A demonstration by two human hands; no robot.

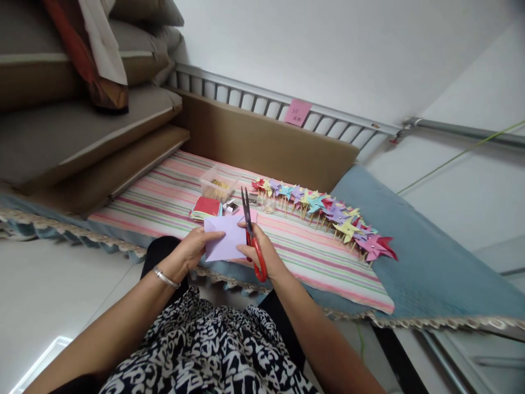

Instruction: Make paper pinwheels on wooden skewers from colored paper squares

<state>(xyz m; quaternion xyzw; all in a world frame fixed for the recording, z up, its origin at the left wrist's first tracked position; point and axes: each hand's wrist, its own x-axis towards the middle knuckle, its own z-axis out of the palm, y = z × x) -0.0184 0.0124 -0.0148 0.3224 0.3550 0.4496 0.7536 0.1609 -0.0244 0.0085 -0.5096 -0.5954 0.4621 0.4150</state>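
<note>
My left hand point(194, 246) pinches the left side of a square sheet of lilac paper point(225, 235), thumb lying across its face. In my right hand point(262, 251) are scissors point(261, 265) with red handles, their dark blades pointing up and away from me. The right thumb also presses on the paper's right edge. A slit or crease shows at the sheet's upper left corner. Just beyond the paper lies a stack of coloured paper squares point(206, 208), red on top. Beside it are a small dark-and-white item point(232, 207) and a clear container point(268, 204).
A clear plastic box point(217, 183) of short sticks sits behind the stack. Finished paper pinwheels point(315, 205) on sticks run in a row to the right over the striped cloth point(328, 273). Piled cushions point(82, 131) stand at left; a brown panel point(262, 137) borders the back.
</note>
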